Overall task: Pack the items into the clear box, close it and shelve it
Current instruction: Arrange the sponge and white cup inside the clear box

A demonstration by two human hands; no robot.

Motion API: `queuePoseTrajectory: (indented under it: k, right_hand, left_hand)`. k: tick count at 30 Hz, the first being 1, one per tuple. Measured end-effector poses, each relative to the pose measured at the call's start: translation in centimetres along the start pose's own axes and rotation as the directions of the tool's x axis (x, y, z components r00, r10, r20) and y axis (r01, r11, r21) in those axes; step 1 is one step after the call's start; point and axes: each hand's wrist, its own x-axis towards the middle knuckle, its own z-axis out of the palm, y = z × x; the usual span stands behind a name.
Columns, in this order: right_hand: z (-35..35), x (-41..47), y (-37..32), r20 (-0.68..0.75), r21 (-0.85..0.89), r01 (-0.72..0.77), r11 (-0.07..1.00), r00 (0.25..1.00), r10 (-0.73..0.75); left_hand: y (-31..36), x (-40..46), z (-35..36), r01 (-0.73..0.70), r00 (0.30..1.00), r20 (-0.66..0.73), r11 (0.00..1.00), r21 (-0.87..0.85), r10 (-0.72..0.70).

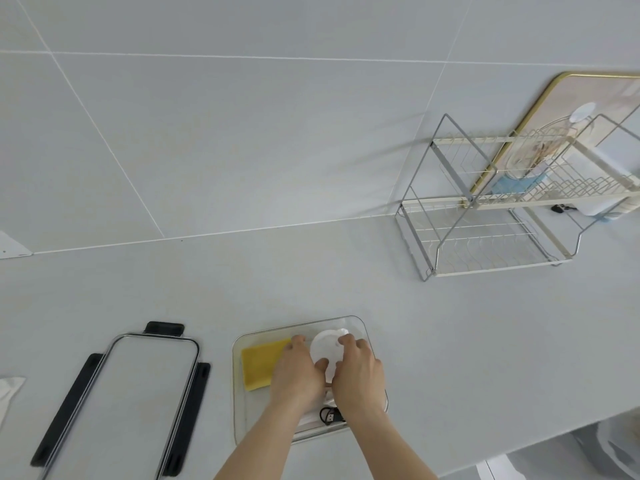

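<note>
Here, in the one view from the head camera, both hands are down inside the clear plastic box with rounded corners (360, 323), which sits open on the pale grey counter (450, 341). The left hand (298, 370) and the right hand (358, 370) are both curled around a round white plastic thing (323, 346) that looks like a small lid or gadget. The fingers of each hand touch its edge, one hand on each side, so both hands are holding it.

A flat yellow sponge (259, 367) lies in the box on the left, just beside the round thing. A black cable with a plug (329, 417) lies in the near end of the box, between the wrists, on top of something white I cannot make out.

The round white thing looks hard, smooth and light. It may slip, so holding it by the rim from both sides is a good way. The sponge looks soft and light and can be pinched anywhere. The cable is bendy and could stick up under the lid.

The clear lid with black clips (138, 393) lies flat on the counter, well apart to the left. It looks stiff, and best lifted by its long edges. The wire rack with two shelves (485, 237) stands far to the right by the wall.
</note>
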Motion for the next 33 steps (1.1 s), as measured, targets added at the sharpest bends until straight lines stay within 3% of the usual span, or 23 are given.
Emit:
queuePoseTrajectory:
  k: [6, 10, 15, 18, 22, 27, 33]
  right_hand:
    - [-0.3, -0.6, 0.2, -0.113, 0.078, 0.004, 0.997, 0.994, 0.005]
    - [-0.6, -1.1, 0.1, -0.211, 0.244, 0.089, 0.966, 0.977, -0.037]
    - [-0.8, -0.7, -0.7, -0.050, 0.504, 0.050, 0.862, 0.998, -0.029]
    - [-0.5, -0.8, -1.4, 0.058, 0.633, -0.037, 0.774, 0.998, 0.000]
    - [0.4, -1.6, -2.3, 0.112, 0.583, -0.031, 0.812, 0.993, -0.043]
    - [2.2, -3.2, -3.1, 0.158, 0.428, 0.069, 0.901, 0.976, -0.150]
    - [3.9, -4.0, -3.3, 0.147, 0.336, 0.069, 0.939, 0.981, -0.125]
  left_hand:
    - [0.1, 0.1, -1.3, -0.014, 1.000, -0.005, 0.995, -0.100, 0.014]
    - [-0.3, -0.6, -3.4, -0.058, 0.998, -0.008, 0.983, -0.173, 0.058]
    - [-2.2, -1.5, -6.7, -0.111, 0.994, -0.004, 0.987, -0.113, 0.111]
    - [-3.6, -1.9, -8.3, -0.191, 0.980, -0.042, 0.979, 0.070, 0.195]
    - [-5.0, -2.8, -9.6, -0.319, 0.923, -0.092, 0.876, 0.362, 0.375]
    - [-6.7, -3.4, -10.0, -0.406, 0.882, -0.045, 0.806, 0.430, 0.468]
    - [-8.0, -3.6, -8.9, -0.480, 0.844, 0.037, 0.722, 0.499, 0.535]
